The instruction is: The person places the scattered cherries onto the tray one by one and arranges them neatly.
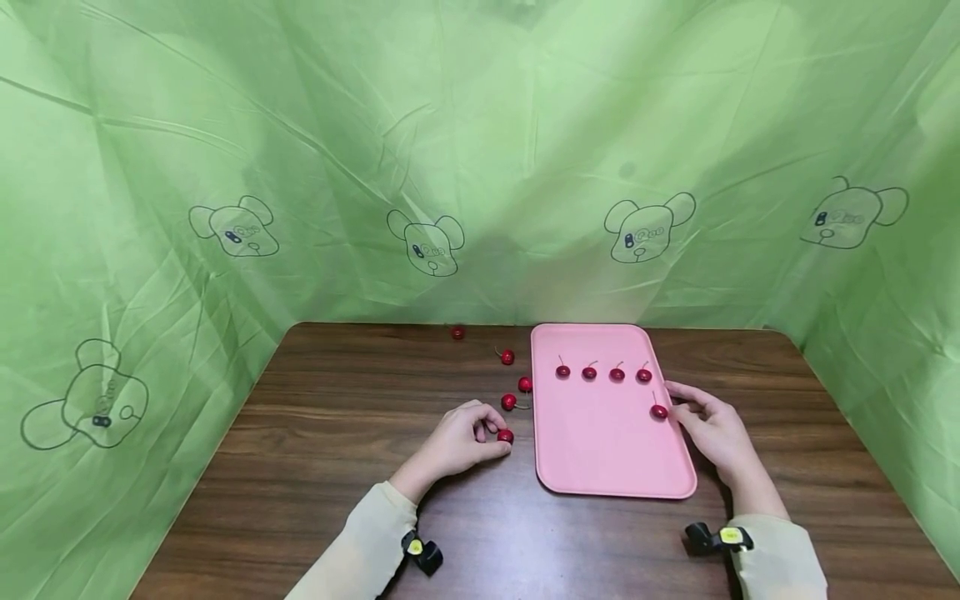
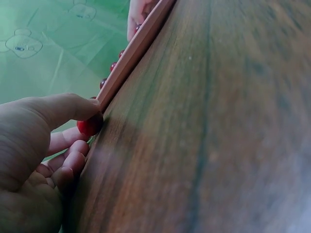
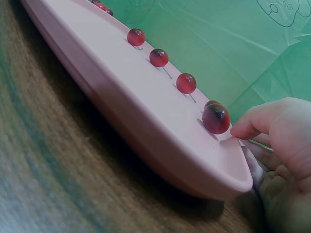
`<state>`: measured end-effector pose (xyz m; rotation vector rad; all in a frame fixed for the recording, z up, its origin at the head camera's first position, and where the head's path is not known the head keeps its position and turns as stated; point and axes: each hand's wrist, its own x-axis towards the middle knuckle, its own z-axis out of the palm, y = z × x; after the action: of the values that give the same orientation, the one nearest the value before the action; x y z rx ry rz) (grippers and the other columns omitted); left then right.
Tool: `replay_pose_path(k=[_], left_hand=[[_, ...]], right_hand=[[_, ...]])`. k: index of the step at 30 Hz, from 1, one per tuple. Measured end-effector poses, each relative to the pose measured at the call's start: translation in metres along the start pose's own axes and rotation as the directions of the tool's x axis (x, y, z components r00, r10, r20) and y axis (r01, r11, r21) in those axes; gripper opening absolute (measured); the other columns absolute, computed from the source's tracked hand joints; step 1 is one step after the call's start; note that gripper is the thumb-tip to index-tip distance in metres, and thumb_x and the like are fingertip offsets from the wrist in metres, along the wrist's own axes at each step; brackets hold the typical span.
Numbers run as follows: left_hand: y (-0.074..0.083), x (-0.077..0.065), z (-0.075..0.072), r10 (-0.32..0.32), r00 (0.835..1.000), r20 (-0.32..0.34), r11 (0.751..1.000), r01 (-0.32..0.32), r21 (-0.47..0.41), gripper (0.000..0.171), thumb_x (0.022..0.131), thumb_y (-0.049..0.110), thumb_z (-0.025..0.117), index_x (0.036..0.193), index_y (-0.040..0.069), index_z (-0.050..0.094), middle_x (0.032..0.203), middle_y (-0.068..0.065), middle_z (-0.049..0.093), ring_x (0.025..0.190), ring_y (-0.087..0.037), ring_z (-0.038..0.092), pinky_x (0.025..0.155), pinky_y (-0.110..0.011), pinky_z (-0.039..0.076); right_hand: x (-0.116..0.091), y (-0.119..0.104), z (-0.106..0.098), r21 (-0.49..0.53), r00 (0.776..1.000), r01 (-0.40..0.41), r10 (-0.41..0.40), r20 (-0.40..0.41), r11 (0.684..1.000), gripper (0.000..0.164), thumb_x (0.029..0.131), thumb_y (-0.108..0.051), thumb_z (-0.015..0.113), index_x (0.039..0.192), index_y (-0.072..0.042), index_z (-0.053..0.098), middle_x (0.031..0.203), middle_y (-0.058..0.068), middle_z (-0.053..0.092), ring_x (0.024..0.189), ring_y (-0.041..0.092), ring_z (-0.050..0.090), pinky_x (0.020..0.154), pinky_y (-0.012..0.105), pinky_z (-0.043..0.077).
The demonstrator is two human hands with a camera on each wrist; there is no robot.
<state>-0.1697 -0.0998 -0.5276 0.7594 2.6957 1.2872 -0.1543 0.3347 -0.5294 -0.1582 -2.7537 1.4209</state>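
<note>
My left hand (image 1: 462, 440) pinches a red cherry (image 1: 506, 436) between thumb and fingers, just above the tabletop left of a pink tray (image 1: 600, 467). In the left wrist view the same cherry (image 2: 89, 127) shows under the thumb tip. At the tray's right edge, my right hand (image 1: 712, 429) holds the rim, with the thumb over it and other fingers outside. Close beside that thumb lies one cherry (image 1: 658, 412) on the tray. Several more cherries with stems, including one dark red cherry (image 1: 589, 373), form a row across the tray's upper part.
Left of the tray, loose cherries lie on the wooden table (image 1: 337, 400): one near the tray edge (image 1: 525, 384), another cherry (image 1: 508, 402) beside it, a cherry (image 1: 507, 357) farther back, and one cherry (image 1: 458, 332) at the far edge. Green cloth (image 1: 480, 150) surrounds the table.
</note>
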Motion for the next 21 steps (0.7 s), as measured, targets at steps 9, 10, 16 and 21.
replay_pose_path(k=[9, 10, 16, 21], left_hand=[[-0.0025, 0.0009, 0.0003, 0.001, 1.0, 0.01, 1.0, -0.001, 0.011, 0.021, 0.085, 0.027, 0.093, 0.099, 0.022, 0.078, 0.092, 0.006, 0.066, 0.072, -0.002, 0.056, 0.071, -0.025, 0.049], [-0.0025, 0.001, 0.0003, -0.002, 1.0, 0.012, 1.0, 0.002, 0.012, 0.021, 0.086, 0.027, 0.093, 0.1, 0.022, 0.078, 0.092, 0.006, 0.066, 0.072, -0.002, 0.056, 0.071, -0.025, 0.049], [-0.0023, 0.0003, 0.0, 0.013, 1.0, 0.01, 1.0, -0.013, 0.011, 0.018, 0.087, 0.026, 0.092, 0.099, 0.022, 0.078, 0.092, 0.005, 0.066, 0.073, -0.003, 0.056, 0.07, -0.025, 0.049], [-0.0018, -0.0003, -0.001, 0.019, 1.0, 0.016, 1.0, -0.019, -0.001, 0.017, 0.089, 0.025, 0.091, 0.099, 0.02, 0.078, 0.092, 0.003, 0.066, 0.074, -0.005, 0.057, 0.071, -0.026, 0.048]], right_hand=[[0.0006, 0.0018, 0.0007, -0.009, 1.0, 0.012, -0.012, -0.015, 1.0, 0.044, 0.109, -0.018, 0.064, 0.152, -0.006, 0.064, 0.125, 0.021, 0.073, 0.097, 0.006, 0.062, 0.078, 0.018, 0.051], [0.0006, 0.0018, 0.0006, -0.013, 1.0, 0.013, -0.013, -0.018, 1.0, 0.044, 0.109, -0.019, 0.065, 0.151, -0.006, 0.064, 0.124, 0.02, 0.073, 0.097, 0.006, 0.062, 0.078, 0.018, 0.051], [-0.0005, 0.0001, 0.0, -0.025, 1.0, -0.002, 0.002, -0.006, 1.0, 0.045, 0.11, -0.022, 0.064, 0.152, -0.008, 0.064, 0.122, 0.019, 0.073, 0.098, 0.012, 0.062, 0.077, 0.021, 0.051], [-0.0022, -0.0023, -0.001, -0.009, 1.0, -0.009, 0.009, 0.005, 1.0, 0.046, 0.11, -0.023, 0.065, 0.153, -0.008, 0.063, 0.123, 0.019, 0.073, 0.098, 0.01, 0.063, 0.077, 0.021, 0.052]])
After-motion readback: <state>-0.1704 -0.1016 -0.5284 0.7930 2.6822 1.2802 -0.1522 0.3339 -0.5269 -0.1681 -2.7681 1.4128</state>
